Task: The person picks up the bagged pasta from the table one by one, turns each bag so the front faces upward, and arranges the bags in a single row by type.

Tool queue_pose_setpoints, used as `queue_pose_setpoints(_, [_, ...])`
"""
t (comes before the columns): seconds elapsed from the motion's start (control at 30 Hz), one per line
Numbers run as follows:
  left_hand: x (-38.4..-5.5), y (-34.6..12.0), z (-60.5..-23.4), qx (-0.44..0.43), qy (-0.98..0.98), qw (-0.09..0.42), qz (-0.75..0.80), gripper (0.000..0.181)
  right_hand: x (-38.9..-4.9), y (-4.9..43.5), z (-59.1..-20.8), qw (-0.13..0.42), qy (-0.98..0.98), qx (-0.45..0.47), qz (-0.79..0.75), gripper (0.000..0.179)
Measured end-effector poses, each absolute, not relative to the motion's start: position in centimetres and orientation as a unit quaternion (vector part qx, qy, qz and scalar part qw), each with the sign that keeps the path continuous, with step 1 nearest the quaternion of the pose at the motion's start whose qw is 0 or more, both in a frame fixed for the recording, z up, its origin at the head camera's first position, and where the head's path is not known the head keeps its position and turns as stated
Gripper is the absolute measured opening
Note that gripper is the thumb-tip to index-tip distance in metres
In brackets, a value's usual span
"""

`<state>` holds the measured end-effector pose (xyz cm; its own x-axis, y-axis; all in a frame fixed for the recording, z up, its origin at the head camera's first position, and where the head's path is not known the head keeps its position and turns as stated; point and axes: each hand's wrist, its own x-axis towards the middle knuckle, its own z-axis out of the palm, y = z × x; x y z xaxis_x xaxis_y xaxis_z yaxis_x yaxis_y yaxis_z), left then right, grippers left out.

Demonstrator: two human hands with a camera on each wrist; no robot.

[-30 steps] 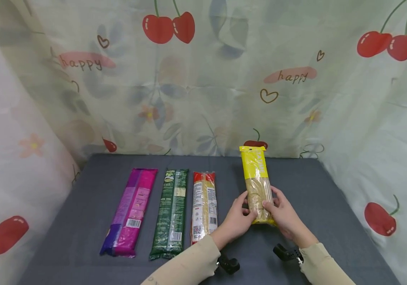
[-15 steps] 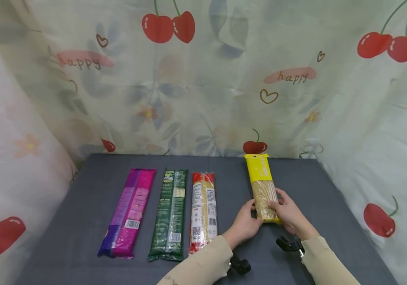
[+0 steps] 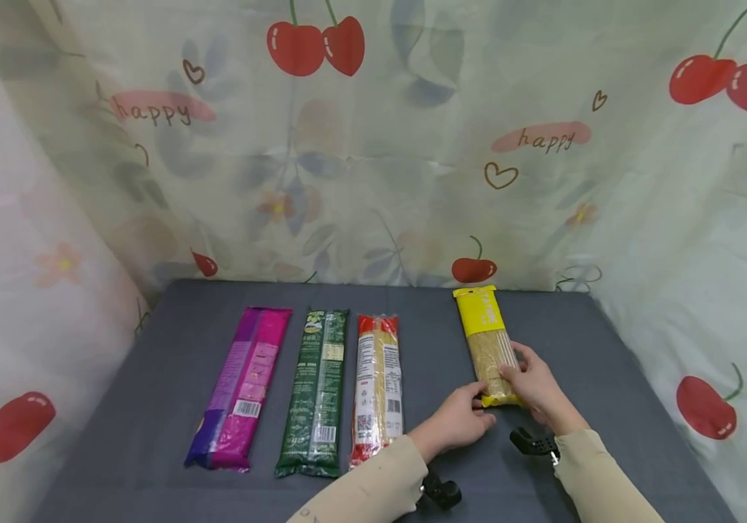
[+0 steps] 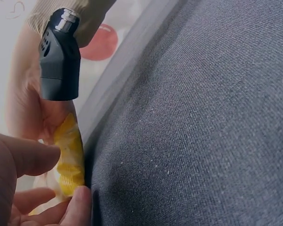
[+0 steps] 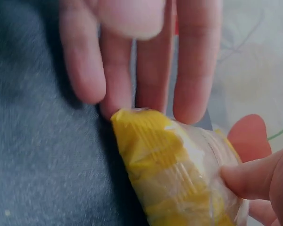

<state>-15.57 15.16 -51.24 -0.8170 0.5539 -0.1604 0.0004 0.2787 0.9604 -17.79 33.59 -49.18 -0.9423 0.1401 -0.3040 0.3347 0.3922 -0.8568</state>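
Observation:
A yellow-topped clear pack of dried noodles (image 3: 483, 345) lies at the right of the table in the head view, pale strands showing through its lower half. My right hand (image 3: 543, 392) holds its near right side, thumb on top. At its near left corner, my left hand (image 3: 457, 421) has its fingertips against the pack and its thumb away from it. The right wrist view shows the left fingers (image 5: 153, 75) stretched out to the crinkled yellow end (image 5: 155, 146), while the right thumb (image 5: 247, 179) presses the wrapper. In the left wrist view, the left thumb (image 4: 35, 155) stands off the wrapper.
Left of the hands lie a red-ended noodle pack (image 3: 376, 385), a dark green pack (image 3: 315, 399) and a pink-purple pack (image 3: 239, 392), side by side on the grey tabletop (image 3: 426, 334). A cherry-print curtain (image 3: 373, 145) encloses the back and sides.
The yellow noodle pack has come down onto the table and shifted slightly right. My left thumb has come off it, while the right hand keeps its hold.

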Motion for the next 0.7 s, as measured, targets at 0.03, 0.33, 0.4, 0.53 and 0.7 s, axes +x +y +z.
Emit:
queue_pose_setpoints(0.03, [-15.6, 15.2, -51.2, 0.185, 0.762, 0.244, 0.57, 0.059, -17.7, 33.6, -49.1, 0.084, 0.838, 0.141, -0.521, 0.063])
queue_pose_setpoints(0.33, [-15.5, 14.8, -51.1, 0.186, 0.762, 0.235, 0.575, 0.054, -17.4, 33.5, -49.3, 0.048, 0.89, 0.132, -0.433, 0.063])
queue_pose_setpoints(0.4, [-15.6, 14.5, -50.9, 0.181, 0.762, 0.23, 0.578, 0.052, -17.2, 33.4, -49.1, 0.038, 0.896, 0.131, -0.422, 0.064])
queue_pose_setpoints(0.53, [-16.1, 13.2, -50.3, 0.182, 0.767, 0.224, 0.573, 0.05, -17.1, 32.9, -48.5, 0.001, 0.91, 0.124, -0.396, 0.068])
queue_pose_setpoints(0.7, [-17.0, 10.6, -48.9, 0.193, 0.777, 0.199, 0.565, 0.049, -17.0, 31.6, -47.7, -0.039, 0.911, 0.117, -0.394, 0.073])
